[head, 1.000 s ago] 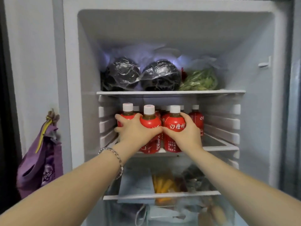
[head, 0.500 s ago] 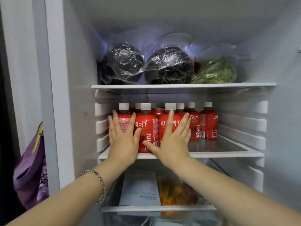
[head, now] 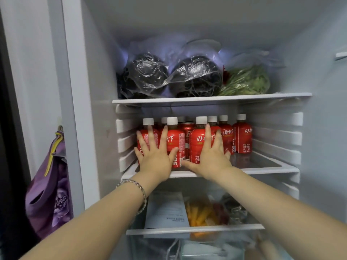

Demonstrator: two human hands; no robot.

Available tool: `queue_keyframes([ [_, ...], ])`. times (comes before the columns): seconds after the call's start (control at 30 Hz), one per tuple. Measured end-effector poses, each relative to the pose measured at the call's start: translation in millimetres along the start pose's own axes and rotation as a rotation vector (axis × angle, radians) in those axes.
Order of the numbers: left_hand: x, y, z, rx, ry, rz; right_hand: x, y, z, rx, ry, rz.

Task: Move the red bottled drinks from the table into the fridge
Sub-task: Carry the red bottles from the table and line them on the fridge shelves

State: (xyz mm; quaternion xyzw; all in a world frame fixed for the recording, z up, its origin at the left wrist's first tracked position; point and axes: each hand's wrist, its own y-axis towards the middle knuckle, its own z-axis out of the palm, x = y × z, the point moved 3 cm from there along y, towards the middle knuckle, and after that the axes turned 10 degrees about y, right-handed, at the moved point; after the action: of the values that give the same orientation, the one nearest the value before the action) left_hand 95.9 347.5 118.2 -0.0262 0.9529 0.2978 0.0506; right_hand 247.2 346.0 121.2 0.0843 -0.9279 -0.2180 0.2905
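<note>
Several red bottled drinks (head: 242,135) with white caps stand upright on the middle fridge shelf (head: 266,168), packed toward its left side. My left hand (head: 155,152) lies flat with spread fingers against the two front-left bottles (head: 176,139). My right hand (head: 211,156) presses flat on the front bottle (head: 197,141) beside them, fingers straight. A red can (head: 187,128) shows between the front bottles. Neither hand grips anything.
Two dark bagged round items (head: 195,77) and bagged greens (head: 247,81) fill the upper shelf (head: 206,99). Below, a drawer (head: 195,230) holds a paper, orange food and bags. A purple bag (head: 50,186) hangs left of the fridge. The middle shelf's right part is bare.
A second ago both hands gripped bottles at the shelf front. They let go, and now press flat against the bottles, which stand farther back. The camera moved closer.
</note>
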Motion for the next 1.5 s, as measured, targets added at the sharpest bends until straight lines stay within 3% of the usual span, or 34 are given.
queue_keyframes([
  [0.17,-2.3,-4.3,-12.9,0.062,0.073,-0.033,5.2,-10.1,-15.3,0.114,-0.057,0.047],
  [0.33,-12.7,-33.6,-43.3,-0.082,-0.047,-0.014,16.5,-29.5,-35.8,-0.082,-0.043,-0.182],
  [0.5,4.2,-81.7,-65.4,0.151,-0.126,-0.125,27.9,-59.0,-28.4,0.131,-0.061,-0.386],
  [0.67,40.1,-156.1,-83.6,0.251,-0.126,-0.375,53.5,-101.6,6.0,0.496,-0.019,-0.551],
  [0.8,73.0,-261.6,-105.7,0.407,0.016,-0.656,100.0,-177.4,41.5,0.733,-0.043,-0.817],
  [1.1,92.4,-515.9,-204.7,0.360,0.245,-1.240,202.7,-409.4,48.7,0.983,0.091,-1.375],
  [1.27,50.0,-682.4,-275.0,0.235,0.314,-1.605,232.8,-577.6,9.7,1.090,0.170,-1.678],
  [1.5,-103.1,-912.0,-378.5,0.051,0.437,-2.032,215.3,-828.2,-112.5,1.204,0.266,-2.097],
])
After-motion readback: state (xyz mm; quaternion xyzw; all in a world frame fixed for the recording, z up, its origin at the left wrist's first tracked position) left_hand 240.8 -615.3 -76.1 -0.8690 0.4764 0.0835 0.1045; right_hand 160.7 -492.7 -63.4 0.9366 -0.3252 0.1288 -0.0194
